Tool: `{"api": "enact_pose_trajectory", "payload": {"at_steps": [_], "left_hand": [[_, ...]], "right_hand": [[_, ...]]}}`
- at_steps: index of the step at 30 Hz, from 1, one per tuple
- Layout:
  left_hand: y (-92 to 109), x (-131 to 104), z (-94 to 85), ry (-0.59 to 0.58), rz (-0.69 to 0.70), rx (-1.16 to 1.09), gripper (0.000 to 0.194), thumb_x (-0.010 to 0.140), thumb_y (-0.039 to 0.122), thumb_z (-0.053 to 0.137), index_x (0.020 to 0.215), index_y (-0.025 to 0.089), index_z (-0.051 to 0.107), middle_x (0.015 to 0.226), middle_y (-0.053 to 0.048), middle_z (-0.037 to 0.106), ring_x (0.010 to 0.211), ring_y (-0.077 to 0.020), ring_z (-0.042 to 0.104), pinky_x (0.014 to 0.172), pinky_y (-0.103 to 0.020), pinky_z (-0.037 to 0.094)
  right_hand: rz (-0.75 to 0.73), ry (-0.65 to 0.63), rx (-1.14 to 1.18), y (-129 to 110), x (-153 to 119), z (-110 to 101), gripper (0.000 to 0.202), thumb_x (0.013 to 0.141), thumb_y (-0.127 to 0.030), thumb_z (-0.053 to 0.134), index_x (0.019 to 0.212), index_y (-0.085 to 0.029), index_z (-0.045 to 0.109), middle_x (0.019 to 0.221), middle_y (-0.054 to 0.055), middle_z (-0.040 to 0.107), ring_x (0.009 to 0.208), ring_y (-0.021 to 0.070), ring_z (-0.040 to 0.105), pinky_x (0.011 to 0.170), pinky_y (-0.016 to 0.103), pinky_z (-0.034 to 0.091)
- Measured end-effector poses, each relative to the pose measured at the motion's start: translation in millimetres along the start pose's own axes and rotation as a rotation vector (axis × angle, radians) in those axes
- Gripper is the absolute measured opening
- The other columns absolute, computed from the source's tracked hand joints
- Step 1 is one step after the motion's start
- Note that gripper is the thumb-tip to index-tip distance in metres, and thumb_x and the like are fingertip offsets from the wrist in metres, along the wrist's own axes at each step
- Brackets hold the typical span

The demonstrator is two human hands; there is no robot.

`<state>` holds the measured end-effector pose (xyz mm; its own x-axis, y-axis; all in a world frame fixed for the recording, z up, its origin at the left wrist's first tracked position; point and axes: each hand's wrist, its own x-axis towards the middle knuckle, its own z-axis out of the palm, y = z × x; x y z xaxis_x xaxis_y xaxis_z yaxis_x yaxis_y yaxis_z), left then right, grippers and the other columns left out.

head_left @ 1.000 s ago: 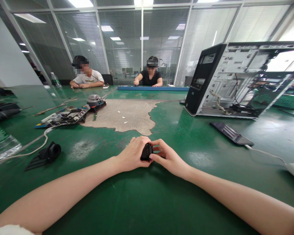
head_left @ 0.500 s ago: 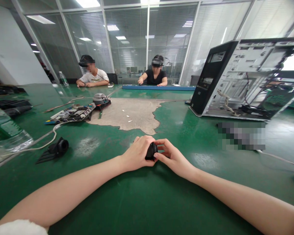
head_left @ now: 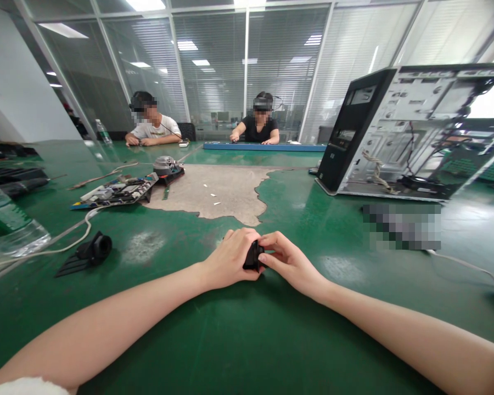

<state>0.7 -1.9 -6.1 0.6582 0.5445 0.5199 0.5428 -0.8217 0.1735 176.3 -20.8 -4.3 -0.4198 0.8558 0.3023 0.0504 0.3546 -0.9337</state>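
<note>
A small black plastic-looking part (head_left: 252,255) is held between my two hands just above the green table (head_left: 214,334). My left hand (head_left: 230,255) is closed around its left side, the back of the hand hiding much of it. From the right, the fingertips and thumb of my right hand (head_left: 290,260) pinch the part's right edge. Its exact kind cannot be made out. Off to the left on the table lies a black piece with a round opening and flat slats (head_left: 91,252), touched by neither hand.
A circuit board (head_left: 117,190) and a round-topped metal part (head_left: 167,166) lie ahead left. A water bottle (head_left: 10,219) and white cable (head_left: 88,222) are at left. An opened computer case (head_left: 391,137) stands at right. Two people sit across, behind a blue bar (head_left: 263,146).
The fingers of my right hand have closed in slightly on the black part's right edge. My left hand keeps its hold. The whole view has shifted a little.
</note>
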Motion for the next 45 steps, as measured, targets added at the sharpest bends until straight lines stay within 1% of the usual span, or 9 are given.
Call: {"api": "enact_pose_trajectory", "payload": {"at_steps": [6, 11, 17, 27, 30, 35, 40, 43, 45], "left_hand": [[0.9, -0.1, 0.2, -0.004, -0.004, -0.006, 0.053, 0.069, 0.031, 0.060, 0.110, 0.019, 0.028, 0.111, -0.011, 0.047, 0.102, -0.0258, 0.047, 0.080, -0.038, 0.035], [0.9, -1.7, 0.1, -0.013, -0.009, -0.001, 0.057, 0.067, 0.029, 0.062, 0.110, 0.018, 0.028, 0.112, -0.011, 0.047, 0.102, -0.0261, 0.047, 0.079, -0.038, 0.035], [5.0, -3.1, 0.8, -0.001, -0.026, 0.011, 0.056, 0.068, 0.031, 0.061, 0.111, 0.018, 0.028, 0.111, -0.011, 0.048, 0.102, -0.0256, 0.046, 0.079, -0.038, 0.036], [8.5, -5.5, 2.5, -0.005, -0.041, 0.030, 0.057, 0.068, 0.032, 0.061, 0.112, 0.018, 0.028, 0.111, -0.011, 0.048, 0.102, -0.0262, 0.047, 0.080, -0.039, 0.036], [8.7, -5.5, 2.0, -0.007, -0.052, 0.040, 0.058, 0.067, 0.030, 0.061, 0.113, 0.018, 0.028, 0.112, -0.011, 0.048, 0.103, -0.0264, 0.046, 0.080, -0.038, 0.036], [8.3, -3.5, 2.1, 0.003, -0.011, 0.035, 0.054, 0.070, 0.033, 0.060, 0.111, 0.018, 0.028, 0.112, -0.011, 0.048, 0.102, -0.0257, 0.046, 0.079, -0.038, 0.036], [7.6, -4.2, 5.4, 0.003, 0.003, 0.020, 0.054, 0.071, 0.034, 0.059, 0.112, 0.019, 0.028, 0.111, -0.011, 0.048, 0.104, -0.0257, 0.046, 0.080, -0.039, 0.036], [6.7, -6.2, 9.4, 0.016, -0.017, 0.007, 0.055, 0.070, 0.034, 0.059, 0.113, 0.019, 0.028, 0.110, -0.011, 0.048, 0.102, -0.0256, 0.047, 0.080, -0.039, 0.036], [6.1, -7.4, 11.6, 0.010, -0.018, 0.003, 0.056, 0.070, 0.033, 0.060, 0.113, 0.019, 0.028, 0.111, -0.011, 0.048, 0.102, -0.0257, 0.047, 0.080, -0.038, 0.036]], "right_hand": [[0.071, -0.030, -0.026, 2.1, -1.7, -1.9, 0.022, 0.079, -0.029, 0.055, 0.096, -0.021, 0.045, 0.094, 0.003, 0.053, 0.089, 0.0161, 0.056, 0.073, 0.032, 0.052], [0.014, -0.080, 0.056, 1.7, -3.8, -0.9, 0.024, 0.076, -0.028, 0.060, 0.093, -0.021, 0.044, 0.094, 0.002, 0.053, 0.090, 0.0147, 0.055, 0.076, 0.030, 0.051], [0.036, -0.049, 0.011, -0.7, -7.4, -0.1, 0.019, 0.079, -0.028, 0.056, 0.092, -0.022, 0.044, 0.090, 0.001, 0.052, 0.087, 0.0144, 0.056, 0.071, 0.029, 0.052], [0.031, -0.042, -0.024, 2.0, -10.4, 0.6, 0.029, 0.078, -0.024, 0.056, 0.104, -0.022, 0.044, 0.102, 0.004, 0.052, 0.094, 0.0165, 0.055, 0.078, 0.032, 0.051], [0.028, -0.065, 0.014, 0.2, -9.7, 0.0, 0.026, 0.078, -0.024, 0.057, 0.100, -0.022, 0.044, 0.096, 0.003, 0.053, 0.090, 0.0152, 0.057, 0.077, 0.031, 0.051], [0.044, -0.043, 0.015, -2.1, -8.8, -0.6, 0.016, 0.081, -0.027, 0.053, 0.092, -0.022, 0.044, 0.085, 0.000, 0.054, 0.075, 0.0127, 0.058, 0.067, 0.029, 0.051], [0.059, 0.012, -0.068, 2.5, -9.9, -0.6, 0.024, 0.079, -0.027, 0.055, 0.099, -0.022, 0.044, 0.096, 0.004, 0.052, 0.088, 0.0165, 0.056, 0.070, 0.030, 0.052], [0.079, -0.046, -0.077, 7.4, -11.0, -1.4, 0.019, 0.081, -0.028, 0.052, 0.097, -0.020, 0.045, 0.090, 0.003, 0.054, 0.079, 0.0143, 0.057, 0.069, 0.031, 0.051], [0.042, -0.063, -0.042, 10.1, -11.9, -1.8, 0.020, 0.079, -0.027, 0.055, 0.096, -0.021, 0.045, 0.092, 0.002, 0.053, 0.081, 0.0140, 0.057, 0.070, 0.030, 0.050]]}}
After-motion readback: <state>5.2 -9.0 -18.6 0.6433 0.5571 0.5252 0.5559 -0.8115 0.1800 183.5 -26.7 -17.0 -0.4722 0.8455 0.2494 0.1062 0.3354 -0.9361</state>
